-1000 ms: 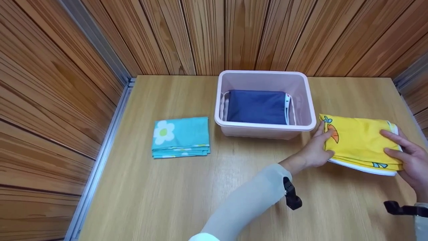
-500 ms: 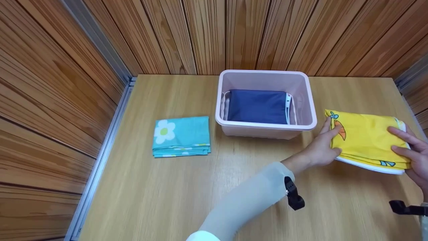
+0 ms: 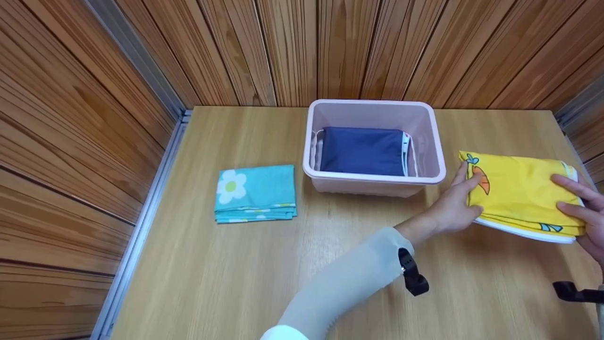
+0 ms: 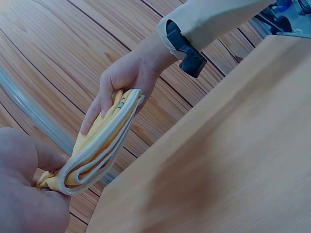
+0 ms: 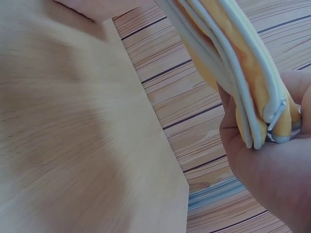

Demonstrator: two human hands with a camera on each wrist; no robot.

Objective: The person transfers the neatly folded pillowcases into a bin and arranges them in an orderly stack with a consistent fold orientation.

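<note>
A folded yellow cloth (image 3: 524,189) with a carrot print and white edging is held at the right of the head view. My left hand (image 3: 450,203) grips its left end, thumb and fingers on opposite faces. My right hand (image 3: 585,208) holds the other end, with two fingers lying over the top. Both wrist views show the folded layers raised above the table, and the right wrist view shows a small zip-like pull (image 5: 277,116) at one corner. A pink bin (image 3: 373,185) stands left of the cloth, holding a folded navy cloth (image 3: 363,151) with white cords.
On the wooden table (image 3: 264,274), left of the bin, lies a folded turquoise cloth (image 3: 255,193) with a white flower. Wood-plank walls (image 3: 292,52) close off the back and sides. A metal rail (image 3: 146,217) runs along the table's left edge.
Both hands have moved a little to the right and toward the back with the yellow cloth between them. The bin and the turquoise cloth have stayed put.
</note>
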